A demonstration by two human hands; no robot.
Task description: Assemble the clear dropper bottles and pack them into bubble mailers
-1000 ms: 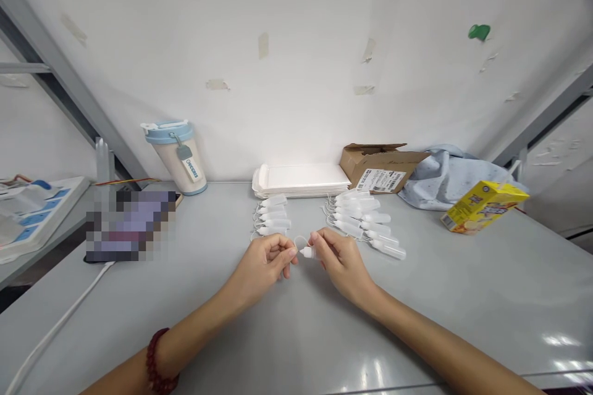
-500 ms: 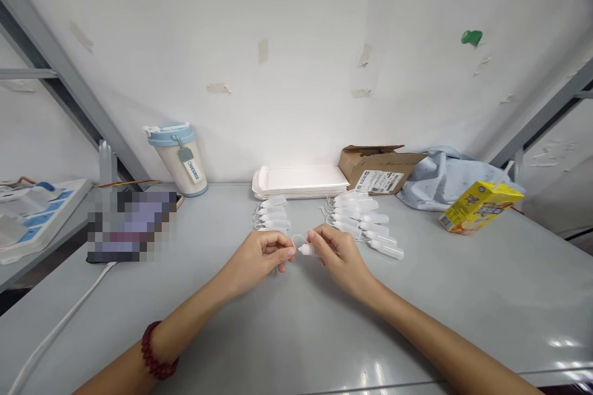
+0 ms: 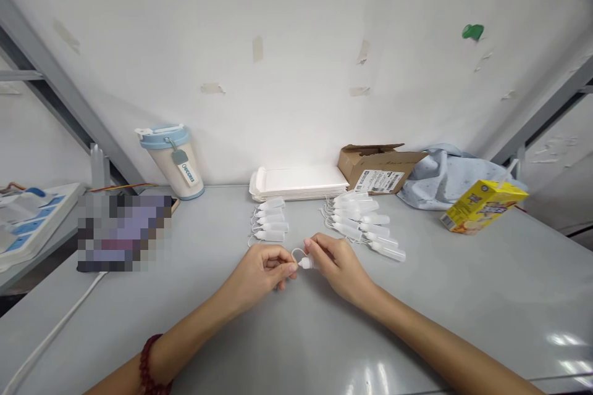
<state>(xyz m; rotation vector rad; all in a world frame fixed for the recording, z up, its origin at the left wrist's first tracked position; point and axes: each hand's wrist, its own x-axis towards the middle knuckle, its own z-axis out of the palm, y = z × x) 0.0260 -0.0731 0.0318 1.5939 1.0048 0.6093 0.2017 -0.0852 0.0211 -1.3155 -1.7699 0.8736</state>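
Observation:
Between my hands is a small dropper bottle with a white collar and a pointed nozzle, lying level with its nozzle toward the left. The fingers of my right hand are closed round its translucent body, which they mostly hide. A thin white strap arches from the bottle over to my left hand. There, thumb and fingertips pinch the strap's end right at the nozzle tip; the pinched piece itself is hidden. Similar bottles lie in a column beyond my left hand, and a larger group spreads beyond my right.
Against the wall stand a stack of white trays or boxes, an open cardboard box and a bluish cloth. A yellow drink carton is at right. Toward the left are a tumbler, a phone with its cable, and a power strip.
Both hands, with the bottle between them, sit slightly lower in the view, which has shifted a little. The grip looks the same, and the nearest bottle in the left column now shows more fully.

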